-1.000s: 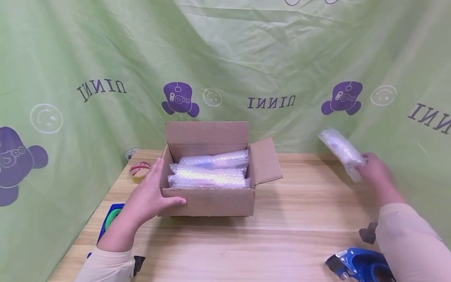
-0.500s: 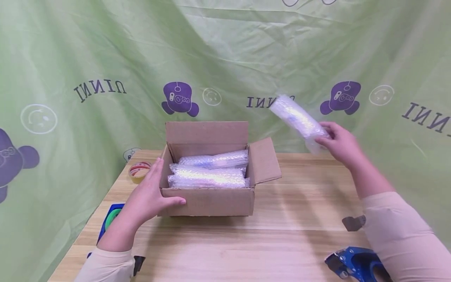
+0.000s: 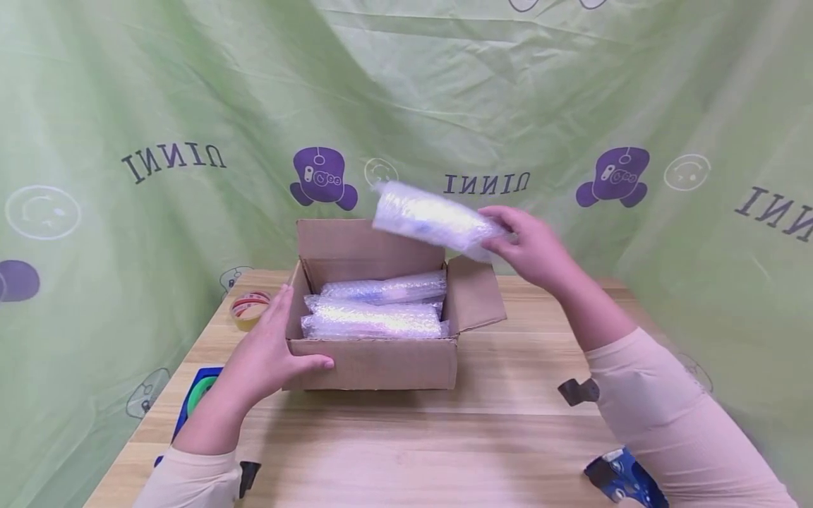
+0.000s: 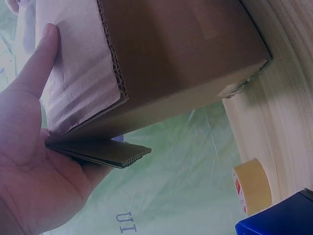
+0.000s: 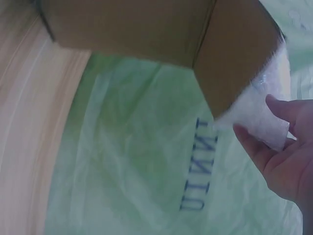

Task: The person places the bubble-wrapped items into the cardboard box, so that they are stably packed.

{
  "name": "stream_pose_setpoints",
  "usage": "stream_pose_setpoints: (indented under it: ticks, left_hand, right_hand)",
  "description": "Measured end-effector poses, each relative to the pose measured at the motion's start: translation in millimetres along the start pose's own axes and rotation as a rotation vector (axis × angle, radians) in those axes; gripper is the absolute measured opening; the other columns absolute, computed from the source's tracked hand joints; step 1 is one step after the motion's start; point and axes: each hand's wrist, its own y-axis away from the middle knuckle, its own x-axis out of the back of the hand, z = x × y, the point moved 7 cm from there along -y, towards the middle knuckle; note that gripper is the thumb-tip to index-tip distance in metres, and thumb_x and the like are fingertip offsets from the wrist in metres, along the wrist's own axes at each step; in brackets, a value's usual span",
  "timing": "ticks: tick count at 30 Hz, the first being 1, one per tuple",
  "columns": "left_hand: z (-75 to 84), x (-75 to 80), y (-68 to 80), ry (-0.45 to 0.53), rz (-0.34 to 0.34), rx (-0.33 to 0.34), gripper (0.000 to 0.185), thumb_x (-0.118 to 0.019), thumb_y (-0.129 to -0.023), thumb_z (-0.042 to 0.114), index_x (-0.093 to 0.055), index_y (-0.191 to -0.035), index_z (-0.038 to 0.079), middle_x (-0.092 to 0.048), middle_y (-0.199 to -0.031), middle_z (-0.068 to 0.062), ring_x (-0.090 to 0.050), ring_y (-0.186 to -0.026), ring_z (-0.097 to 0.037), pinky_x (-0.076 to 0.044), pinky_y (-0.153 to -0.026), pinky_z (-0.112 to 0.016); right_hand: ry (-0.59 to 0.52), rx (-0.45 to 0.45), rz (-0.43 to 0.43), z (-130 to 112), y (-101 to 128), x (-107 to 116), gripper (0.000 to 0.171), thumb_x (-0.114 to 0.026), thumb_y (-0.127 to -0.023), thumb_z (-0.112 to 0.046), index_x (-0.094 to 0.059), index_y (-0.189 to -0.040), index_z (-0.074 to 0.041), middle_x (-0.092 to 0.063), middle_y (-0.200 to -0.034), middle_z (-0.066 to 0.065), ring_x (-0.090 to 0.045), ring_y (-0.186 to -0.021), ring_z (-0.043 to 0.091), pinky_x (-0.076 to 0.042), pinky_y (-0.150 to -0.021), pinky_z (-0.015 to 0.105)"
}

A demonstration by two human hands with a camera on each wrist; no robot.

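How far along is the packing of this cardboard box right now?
Done: three bubble-wrapped rolls already lie in the open brown cardboard box. In hand: the right hand holds another bubble-wrapped bundle above the box, while the left hand steadies its left side. Left: that bundle is not in yet, the flaps stand open, and the yellowish tape roll lies untouched.

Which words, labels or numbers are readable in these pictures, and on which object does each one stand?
"UINNI", printed mirrored, repeated on the green cloth; in the head view it reads reversed.
"UI", only part of the same word, on the cloth in the left wrist view.
Tape roll: red marks, too small to read.
Box: no print visible.
Bubble-wrap pack in the right hand: no readable label.
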Motion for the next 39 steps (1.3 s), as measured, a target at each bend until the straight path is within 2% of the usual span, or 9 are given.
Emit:
stream_pose_setpoints:
  ticks: [2, 6, 11, 15, 19, 22, 27, 31, 39]
  left_hand:
    - [0.0, 0.4, -0.3, -0.003, -0.002, 0.0, 0.144, -0.074, -0.059, 0.078, 0.002, -0.158, 0.007, -0.001, -0.165, -0.016, -0.02, -0.146, -0.046, -0.026, -0.113, -0.065]
    - [-0.7, 0.7, -1.0, -0.003, -0.005, 0.002, 0.144, -0.074, -0.059, 0.079, 0.002, -0.158, 0.007, 0.0, -0.165, -0.015, -0.02, -0.146, -0.046, -0.026, -0.113, -0.064]
    - [-2.0, 0.7, -0.9, -0.001, -0.01, 0.008, 0.144, -0.076, -0.06, 0.076, 0.003, -0.158, 0.007, -0.001, -0.165, -0.016, -0.018, -0.147, -0.045, -0.025, -0.113, -0.065]
    - [-2.7, 0.6, -0.7, -0.009, -0.005, 0.011, 0.144, -0.077, -0.06, 0.075, 0.003, -0.158, 0.008, -0.001, -0.165, -0.016, -0.019, -0.147, -0.046, -0.026, -0.113, -0.065]
    - [-2.5, -0.5, -0.2, -0.003, 0.001, 0.006, 0.144, -0.077, -0.06, 0.075, 0.002, -0.158, 0.007, -0.002, -0.165, -0.017, -0.019, -0.147, -0.045, -0.026, -0.113, -0.065]
    - [-1.9, -1.4, 0.2, 0.005, -0.004, 0.005, 0.143, -0.077, -0.06, 0.075, 0.003, -0.158, 0.007, 0.0, -0.165, -0.016, -0.018, -0.147, -0.045, -0.026, -0.113, -0.064]
    - [-2.9, -2.3, 0.6, 0.002, -0.013, 0.013, 0.143, -0.076, -0.06, 0.075, 0.005, -0.158, 0.008, 0.002, -0.165, -0.013, -0.017, -0.148, -0.045, -0.025, -0.113, -0.065]
    - [-2.7, -2.3, -0.2, 0.005, -0.011, 0.014, 0.144, -0.076, -0.06, 0.077, 0.005, -0.158, 0.009, 0.001, -0.165, -0.013, -0.018, -0.147, -0.045, -0.026, -0.112, -0.066]
    - [-4.2, -3.3, -0.5, 0.011, -0.019, 0.031, 0.144, -0.075, -0.059, 0.078, 0.005, -0.158, 0.011, 0.001, -0.166, -0.013, -0.018, -0.147, -0.046, -0.028, -0.11, -0.068]
  right_hand:
    - [0.057, 0.036, -0.01, -10.1, -2.2, -6.0, 0.045, -0.066, -0.094, -0.021, -0.056, -0.137, -0.015, -0.06, -0.132, 0.011, -0.056, -0.121, 0.032, -0.044, -0.104, 0.052]
    - [0.118, 0.086, 0.0, -26.5, -5.6, -9.5, 0.041, -0.066, -0.095, -0.02, -0.058, -0.135, -0.013, -0.06, -0.131, 0.009, -0.055, -0.123, 0.029, -0.043, -0.105, 0.05]
    - [0.08, 0.117, 0.017, -44.3, -7.2, -8.9, 0.041, -0.067, -0.094, -0.02, -0.058, -0.134, -0.013, -0.06, -0.131, 0.007, -0.056, -0.121, 0.026, -0.045, -0.104, 0.047]
    - [0.068, 0.129, -0.043, -54.4, -8.2, -26.0, 0.044, -0.067, -0.094, -0.021, -0.056, -0.136, -0.014, -0.059, -0.133, 0.006, -0.057, -0.121, 0.025, -0.046, -0.105, 0.046]
    - [0.131, 0.157, -0.124, -55.8, -8.5, -56.4, 0.044, -0.066, -0.094, -0.022, -0.056, -0.137, -0.014, -0.059, -0.133, 0.006, -0.057, -0.12, 0.024, -0.045, -0.105, 0.045]
    - [0.195, 0.227, -0.178, -55.4, -5.2, -79.5, 0.044, -0.066, -0.094, -0.02, -0.056, -0.136, -0.012, -0.06, -0.13, 0.008, -0.057, -0.118, 0.026, -0.046, -0.104, 0.045]
    - [0.241, 0.336, -0.237, -53.5, 4.3, -108.7, 0.047, -0.066, -0.094, -0.02, -0.055, -0.138, -0.012, -0.06, -0.125, 0.009, -0.058, -0.11, 0.024, -0.049, -0.098, 0.042]
    - [0.24, 0.334, -0.234, -48.4, 10.1, -117.2, 0.048, -0.065, -0.095, -0.021, -0.053, -0.14, -0.015, -0.059, -0.125, 0.007, -0.058, -0.11, 0.022, -0.049, -0.097, 0.041]
    - [0.203, 0.312, -0.171, -43.0, 14.1, -119.7, 0.048, -0.062, -0.096, -0.02, -0.052, -0.143, -0.019, -0.058, -0.128, 0.006, -0.054, -0.118, 0.024, -0.045, -0.102, 0.042]
